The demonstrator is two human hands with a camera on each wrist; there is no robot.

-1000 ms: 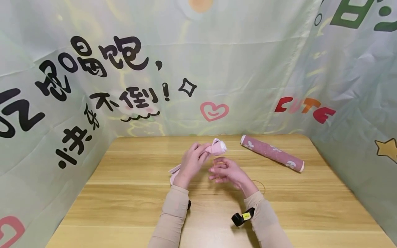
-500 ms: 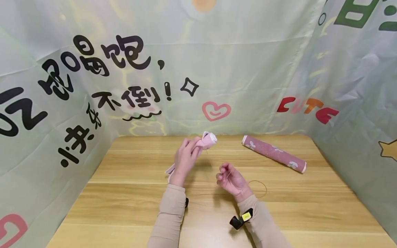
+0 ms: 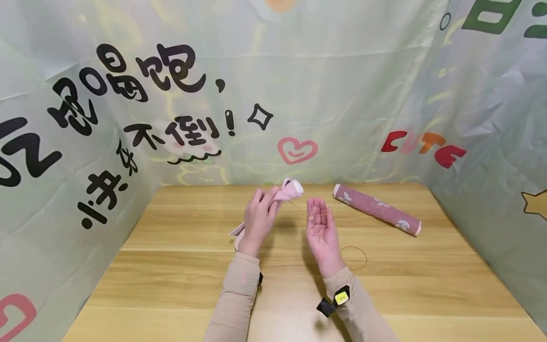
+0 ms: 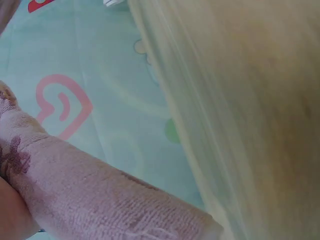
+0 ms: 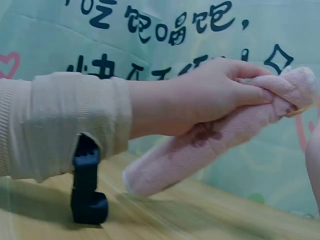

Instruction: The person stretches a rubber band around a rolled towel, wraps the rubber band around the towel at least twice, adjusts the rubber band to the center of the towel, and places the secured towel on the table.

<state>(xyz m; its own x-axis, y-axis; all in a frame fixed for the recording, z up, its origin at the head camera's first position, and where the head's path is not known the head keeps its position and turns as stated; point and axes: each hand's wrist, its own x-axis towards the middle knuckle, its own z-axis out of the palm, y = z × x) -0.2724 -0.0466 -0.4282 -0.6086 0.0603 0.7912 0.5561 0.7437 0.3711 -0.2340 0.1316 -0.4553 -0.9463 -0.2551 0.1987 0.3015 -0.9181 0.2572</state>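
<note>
My left hand [image 3: 256, 221] curls firmly round rolled pink towel [image 5: 222, 138], end jutting past fingers. My right hand [image 3: 321, 235] near that end, fingers straight, thin rubber band [image 3: 321, 215] across them. Best: grip roll snugly, keep band taut, wrap evenly.

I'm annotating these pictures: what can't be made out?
Head view: light pink roll, middle hidden behind the left hand.
Head view: yellow label, print too small.
Left wrist view: tabletop, grain blurred.
Right wrist view: right hand, mostly cut off by the right edge.
</note>
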